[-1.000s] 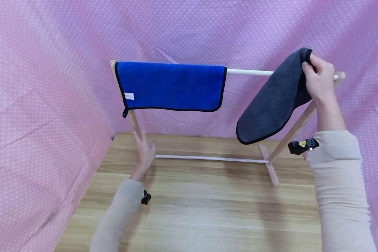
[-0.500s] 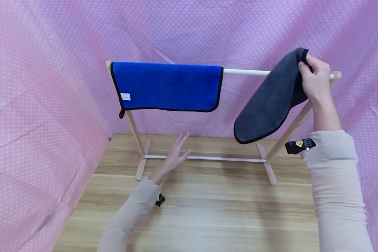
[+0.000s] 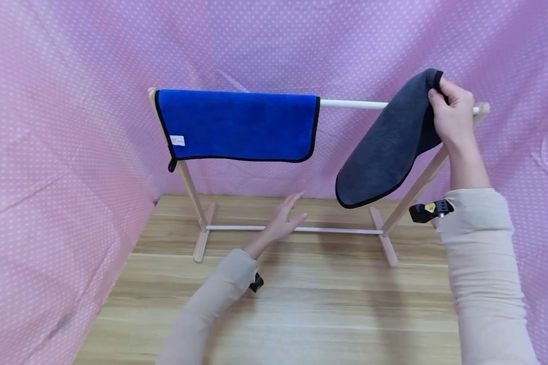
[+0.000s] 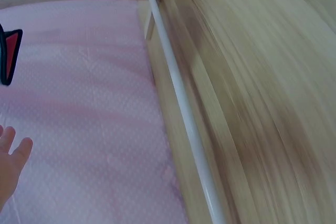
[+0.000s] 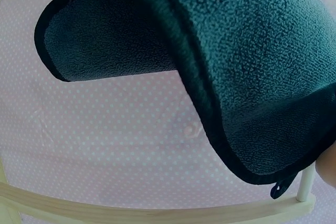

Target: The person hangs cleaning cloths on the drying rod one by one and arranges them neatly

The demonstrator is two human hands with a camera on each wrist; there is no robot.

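My right hand (image 3: 455,114) pinches the black-edged corner of a dark grey towel (image 3: 383,147) near the right end of the upper rail (image 3: 351,104). That towel lies slantwise over the rail, its lower part hanging in front. The right wrist view shows the grey towel (image 5: 262,51) as teal, with a small loop at one corner; a fingertip shows at the right edge. My left hand (image 3: 280,223) is held with fingers spread and holds nothing, in front of the lower rail (image 3: 338,230). A blue towel (image 3: 237,126) with black edging hangs over the upper rail's left part.
The rack has wooden side posts (image 3: 192,192) and flat feet (image 3: 383,243). It stands on a wood-grain table (image 3: 301,314), close to a pink dotted curtain (image 3: 274,45). In the left wrist view, a black-edged cloth corner (image 4: 11,56) with a red face hangs at left.
My left hand has left the left post and moved rightward along the lower rail. The right hand keeps its pinch on the grey towel. The whole scene has shifted slightly left in view.
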